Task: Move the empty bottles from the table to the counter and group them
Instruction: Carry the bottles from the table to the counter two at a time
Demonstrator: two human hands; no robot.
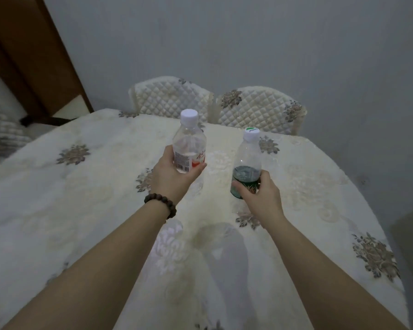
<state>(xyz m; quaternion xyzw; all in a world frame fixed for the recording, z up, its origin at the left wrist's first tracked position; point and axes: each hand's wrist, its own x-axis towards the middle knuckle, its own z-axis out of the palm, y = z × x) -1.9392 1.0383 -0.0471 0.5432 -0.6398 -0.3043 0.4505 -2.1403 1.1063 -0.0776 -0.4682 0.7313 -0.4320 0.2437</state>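
both arms out over the bench (81, 210), cream cloth with grey flower patches. left hand (171, 178) has its grip wrapped round the red-label bottle (188, 145), white cap up, held clear above the cloth and tipped a touch. right hand (260, 195) is grasping the green-label bottle (246, 167) low on its body, upright, base down near the cloth; i can't tell if it touches. bead bracelet (161, 204) on the left wrist. two quilted chairs (215, 103) stand behind the bench.

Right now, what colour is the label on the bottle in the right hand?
Dark green, on the bottle in the right hand; seen in the head view.
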